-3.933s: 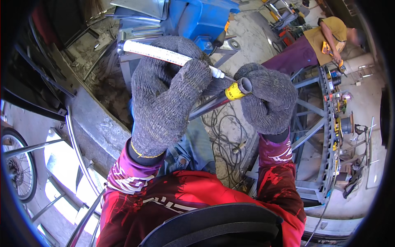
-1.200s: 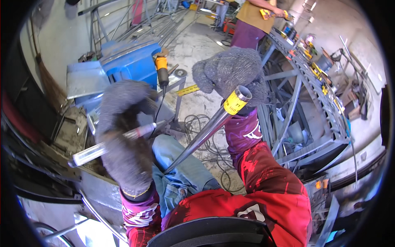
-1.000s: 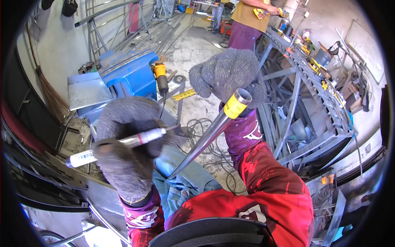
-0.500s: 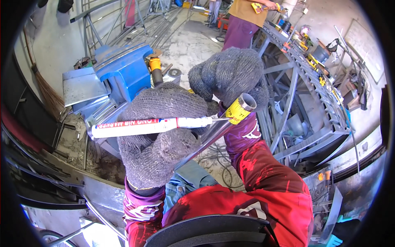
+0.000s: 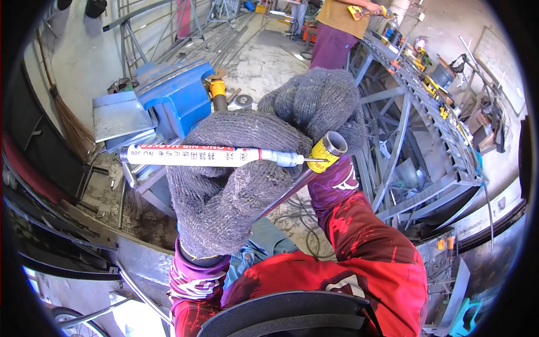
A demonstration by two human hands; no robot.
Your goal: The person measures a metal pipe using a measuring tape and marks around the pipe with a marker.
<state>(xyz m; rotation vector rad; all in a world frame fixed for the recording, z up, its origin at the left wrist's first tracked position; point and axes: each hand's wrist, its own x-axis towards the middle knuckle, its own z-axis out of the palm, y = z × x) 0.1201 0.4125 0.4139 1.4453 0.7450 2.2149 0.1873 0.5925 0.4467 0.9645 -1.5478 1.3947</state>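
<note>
My left hand (image 5: 230, 185), in a grey knitted glove, is closed around a white long-nib marker (image 5: 208, 156). The marker lies nearly level, its thin tip touching the yellow measuring tape (image 5: 324, 157) wrapped around the end of a metal pipe (image 5: 337, 141). The pipe slants up and away to the right, its open end showing; its lower part runs behind my left hand. Just beyond the pipe end, my right hand (image 5: 314, 101), also gloved, is curled into a fist at the tape. Its fingertips and the rest of the tape are hidden.
A blue bench vise (image 5: 177, 98) stands ahead on the left, with a yellow power tool (image 5: 218, 91) beside it. On the right is a metal rack (image 5: 415, 112) carrying tools. Another person (image 5: 335, 33) stands at the back. A broom (image 5: 67, 112) leans at the left wall.
The marker and my left hand have shifted slightly right, and the marker has rolled to show another side. Less of the yellow tape now shows at the pipe end. The view has shifted a little.
</note>
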